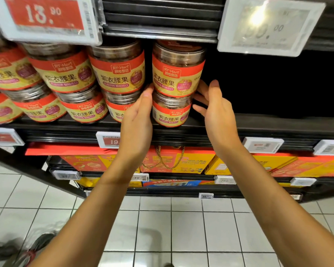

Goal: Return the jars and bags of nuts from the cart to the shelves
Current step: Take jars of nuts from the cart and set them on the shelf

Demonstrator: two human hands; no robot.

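A clear jar of cashews with a red and yellow label (177, 72) stands on top of a second such jar (171, 110) at the right end of a row on a black shelf (268, 122). My left hand (138, 120) reaches up on the left side of this stack, its straight fingertips touching the upper jar's lower edge. My right hand (214, 108) is on the right side, fingers spread and relaxed, touching the same jar near its base. Neither hand wraps round a jar. No cart is in view.
More stacked jars (116, 74) fill the shelf to the left. The shelf right of the stack is dark and bare. Price tags (52, 18) hang on the rail above. Red and yellow gift boxes (181, 162) sit on lower shelves. White floor tiles (181, 228) lie below.
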